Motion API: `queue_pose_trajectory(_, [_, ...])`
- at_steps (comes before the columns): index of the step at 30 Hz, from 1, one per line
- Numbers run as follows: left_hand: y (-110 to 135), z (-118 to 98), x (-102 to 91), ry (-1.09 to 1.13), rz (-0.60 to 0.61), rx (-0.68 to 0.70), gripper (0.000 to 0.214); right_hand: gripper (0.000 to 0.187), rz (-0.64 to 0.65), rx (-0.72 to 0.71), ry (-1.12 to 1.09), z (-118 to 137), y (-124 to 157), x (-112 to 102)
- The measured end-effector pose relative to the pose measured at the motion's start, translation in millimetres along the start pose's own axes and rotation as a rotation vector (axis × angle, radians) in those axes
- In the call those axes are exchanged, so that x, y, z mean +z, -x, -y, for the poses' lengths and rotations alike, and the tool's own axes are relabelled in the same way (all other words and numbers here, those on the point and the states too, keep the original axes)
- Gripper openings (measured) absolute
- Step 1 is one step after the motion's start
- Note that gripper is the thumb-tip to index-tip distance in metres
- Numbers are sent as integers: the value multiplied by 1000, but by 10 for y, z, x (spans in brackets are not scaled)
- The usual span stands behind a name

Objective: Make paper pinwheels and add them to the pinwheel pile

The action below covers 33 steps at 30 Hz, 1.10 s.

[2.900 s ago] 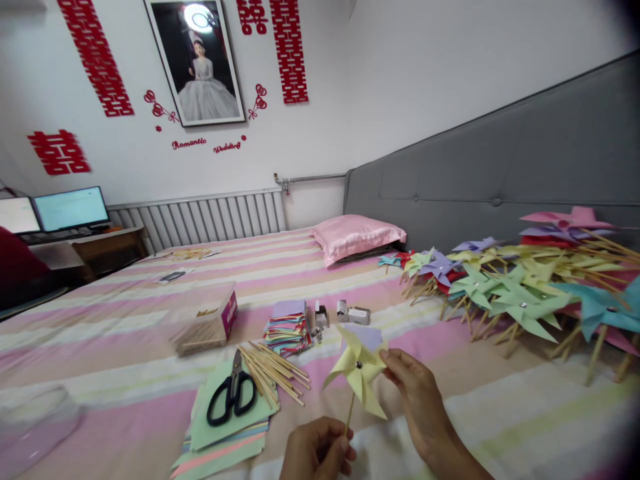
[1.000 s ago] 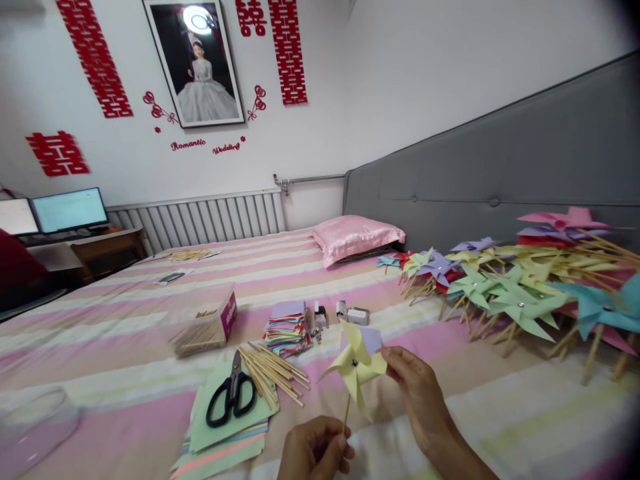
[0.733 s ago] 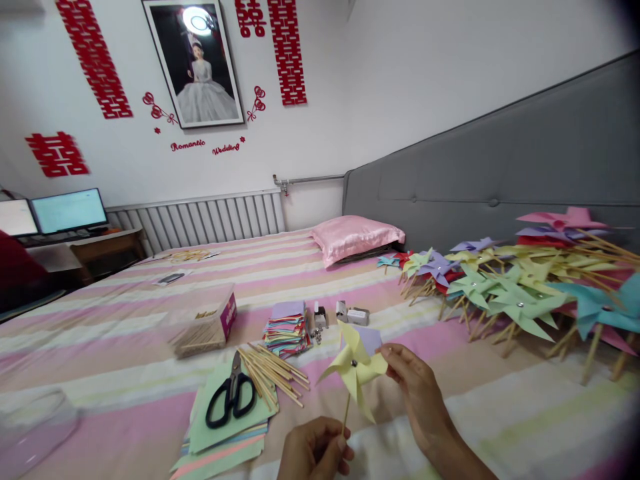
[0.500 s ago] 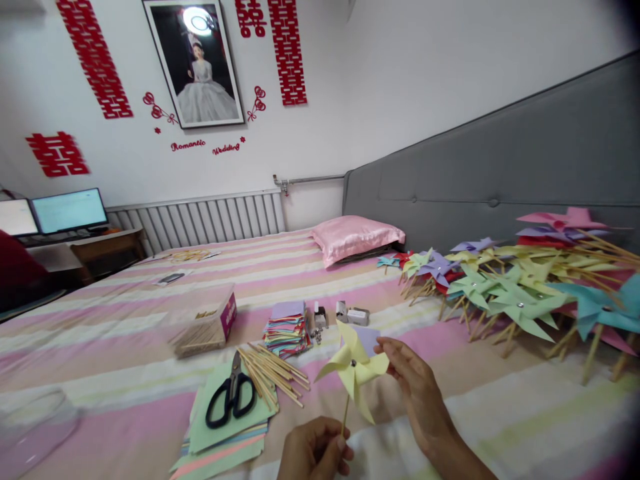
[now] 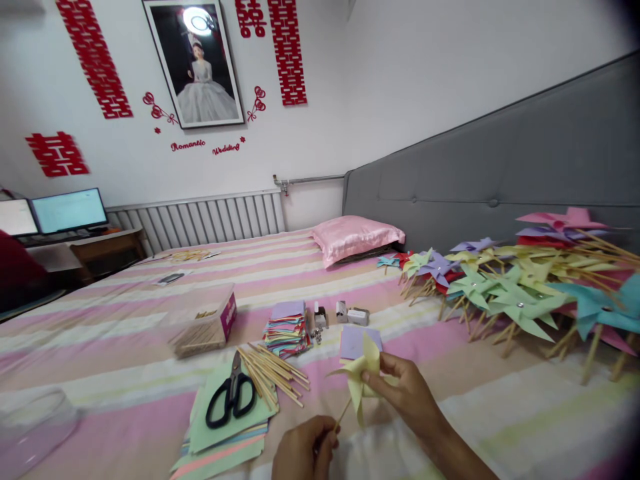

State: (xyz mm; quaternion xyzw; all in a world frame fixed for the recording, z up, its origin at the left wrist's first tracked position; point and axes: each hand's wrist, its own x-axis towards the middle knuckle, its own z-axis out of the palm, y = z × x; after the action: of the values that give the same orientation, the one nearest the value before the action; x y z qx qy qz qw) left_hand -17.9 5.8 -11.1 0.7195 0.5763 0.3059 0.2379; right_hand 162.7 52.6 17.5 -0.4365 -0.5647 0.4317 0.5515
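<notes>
Yellow pinwheel: you have the yellow pinwheel (image 5: pixel 358 375) tilted above the striped bed (image 5: pixel 440 353), the centre from which the hours below are read.
Left hand: at 7 o'clock, your left hand (image 5: pixel 304 451) pinches the lower end of the pinwheel's stick (image 5: pixel 343 412) between thumb and fingers.
Right hand: at 3 o'clock, your right hand (image 5: pixel 407 399) pinches a paper blade, thumb on your side.
Purple square: it (image 5: pixel 356 340) lies flat at 12, just behind the pinwheel.
Paper stack: at 10 you have the stack of coloured squares (image 5: pixel 286 328), with small boxes (image 5: pixel 358 317) nearer 12.
Wooden sticks: at 9, the loose bundle (image 5: pixel 274 375) partly overlaps the green sheet (image 5: pixel 225 438).
Scissors: also towards 9 but farther out, the black-handled scissors (image 5: pixel 235 381) rest on that sheet.
Pinwheel pile: at 2, well apart from your hands, many coloured pinwheels (image 5: pixel 530 307) lie heaped by the grey headboard (image 5: pixel 475 167).
</notes>
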Motion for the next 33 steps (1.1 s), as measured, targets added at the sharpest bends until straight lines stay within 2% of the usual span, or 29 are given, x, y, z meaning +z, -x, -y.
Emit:
queue_pose_trajectory(6, [7,9,4,-33,-38,7,25,32,35,51,-58,-34,-9,-18])
queue_pose_trajectory(14, [5,31,7,-123,-74,-13,27,40,27,192,-264,-165,-32,12])
queue_pose_trajectory(24, [3,5,-13,-172,-55,-14,26,40,41,183,-279,-153,-21,16])
queue_pose_trajectory(33, [2,23,-5,-179,-72,-2,27,38,119,118,-158,-102,-1,-6])
